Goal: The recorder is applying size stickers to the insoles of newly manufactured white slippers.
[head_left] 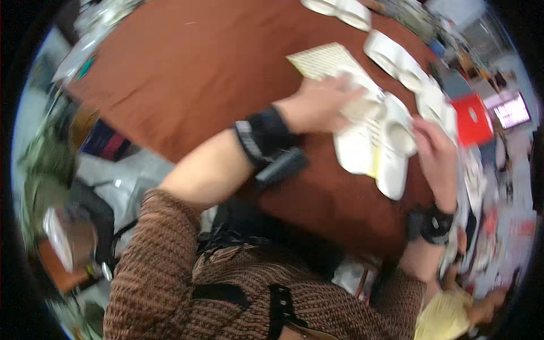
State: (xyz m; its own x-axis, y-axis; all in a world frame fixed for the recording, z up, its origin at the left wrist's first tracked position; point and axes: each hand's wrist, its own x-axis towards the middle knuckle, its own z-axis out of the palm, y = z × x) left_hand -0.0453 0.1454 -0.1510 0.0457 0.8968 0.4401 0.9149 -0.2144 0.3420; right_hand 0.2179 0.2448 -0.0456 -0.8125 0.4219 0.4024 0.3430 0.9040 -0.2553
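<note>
A pair of white slide slippers lies side by side on the brown-covered table [226,73]. Under and between them shows a pale yellow patterned sheet [320,59]. My left hand [326,103] reaches over the left slipper [354,150], its fingers stretched out across the strap and slightly blurred. At the outer edge of the right slipper [392,175], my right hand [435,147] has its fingers bent together against the strap side. Part of the left slipper is hidden by my left hand. Both wrists wear black bands.
More white slippers [391,54] stand in a row along the table's far right edge. Beyond that edge are a red box [473,120] and a lit screen [511,110]. Clear plastic bags [107,17] lie at the far left corner. Someone in yellow [445,317] is at the lower right.
</note>
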